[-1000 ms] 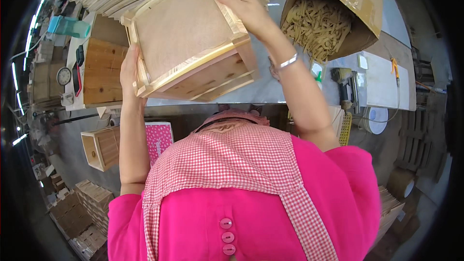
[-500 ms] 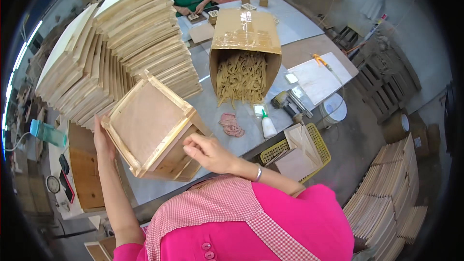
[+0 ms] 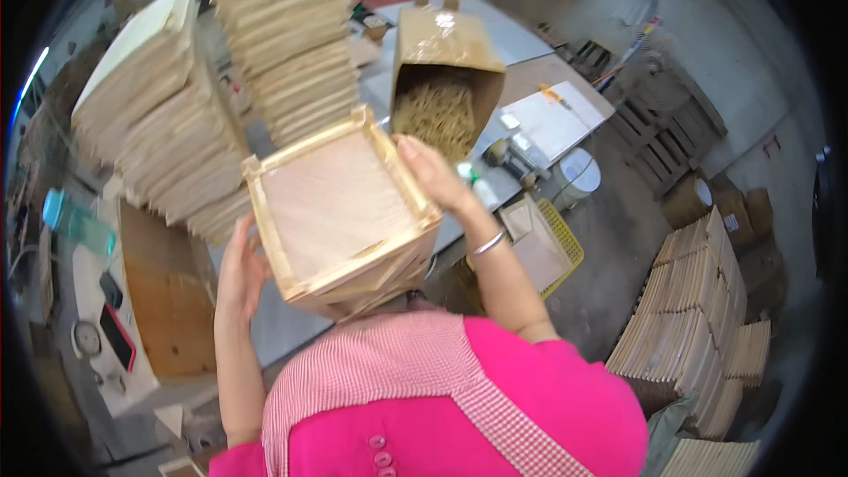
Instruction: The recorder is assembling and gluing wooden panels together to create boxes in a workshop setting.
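Close in front of my chest is a wooden box (image 3: 340,199) with a flat plywood face in a raised pale frame and slatted sides. My right hand (image 3: 433,172) grips its right edge, thumb side near the upper right corner. At the opposite side, my left hand (image 3: 240,274) presses the left edge, its fingers partly hidden by the box. Behind the box, a cardboard carton (image 3: 450,44) lies on its side, full of tan strips (image 3: 437,115). A white bottle with a green cap (image 3: 480,188) stands just beyond my right wrist.
Two tall stacks of wooden panels (image 3: 287,44) rise at the back left. A yellow basket (image 3: 565,265) with wooden pieces is at the right, near a white bucket (image 3: 579,172). More stacked panels (image 3: 680,309) stand at far right. A blue bottle (image 3: 79,221) is at far left.
The wooden box has turned and shifted right. My right hand, half closed before its side, now holds its right edge. My left hand has moved right with it, and the view has swung.
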`<state>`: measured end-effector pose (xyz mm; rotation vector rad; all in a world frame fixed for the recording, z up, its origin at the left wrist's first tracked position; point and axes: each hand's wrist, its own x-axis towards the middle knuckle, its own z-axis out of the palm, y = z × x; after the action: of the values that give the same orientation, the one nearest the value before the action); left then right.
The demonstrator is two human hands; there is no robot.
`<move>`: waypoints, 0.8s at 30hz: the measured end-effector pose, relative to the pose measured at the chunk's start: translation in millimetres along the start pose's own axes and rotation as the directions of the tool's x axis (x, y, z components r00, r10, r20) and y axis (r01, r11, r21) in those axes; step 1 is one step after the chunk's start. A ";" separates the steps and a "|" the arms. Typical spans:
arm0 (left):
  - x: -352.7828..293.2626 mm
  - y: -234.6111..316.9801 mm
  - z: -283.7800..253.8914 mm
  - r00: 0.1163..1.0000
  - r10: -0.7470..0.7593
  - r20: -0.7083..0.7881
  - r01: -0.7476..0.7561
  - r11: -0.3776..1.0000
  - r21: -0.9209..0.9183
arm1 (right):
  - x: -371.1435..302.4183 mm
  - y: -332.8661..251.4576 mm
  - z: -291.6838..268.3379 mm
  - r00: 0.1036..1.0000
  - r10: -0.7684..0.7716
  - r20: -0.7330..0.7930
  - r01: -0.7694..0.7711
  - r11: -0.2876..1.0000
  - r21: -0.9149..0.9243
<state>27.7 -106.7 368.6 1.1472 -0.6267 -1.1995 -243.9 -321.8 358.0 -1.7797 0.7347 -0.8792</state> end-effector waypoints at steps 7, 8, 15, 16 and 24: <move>20.3 4.7 14.9 0.993 0.075 -0.093 -0.029 0.908 0.418 | -0.7 -7.5 -1.1 0.989 0.057 0.138 -0.077 0.986 0.148; 26.4 -0.7 11.5 0.987 0.132 -0.088 -0.087 0.915 0.395 | 2.0 -7.5 0.2 0.995 0.014 0.097 -0.027 0.991 0.130; 45.3 29.1 33.5 0.925 0.366 -0.106 -0.314 0.889 0.333 | 7.8 -50.1 0.7 0.998 0.057 0.005 -0.055 0.920 0.389; 56.3 22.7 30.7 0.945 0.316 -0.078 -0.284 0.917 0.281 | 11.9 -34.9 3.6 0.997 0.078 0.008 -0.075 0.916 0.393; 90.6 32.0 28.0 0.975 -0.095 -0.199 0.097 0.995 -0.002 | 59.8 17.7 7.7 0.999 -0.004 0.042 -0.005 0.977 0.214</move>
<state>42.9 -203.0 391.4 1.2978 -0.4284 -1.1467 -205.9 -371.6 353.5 -1.6010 0.5898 -0.8833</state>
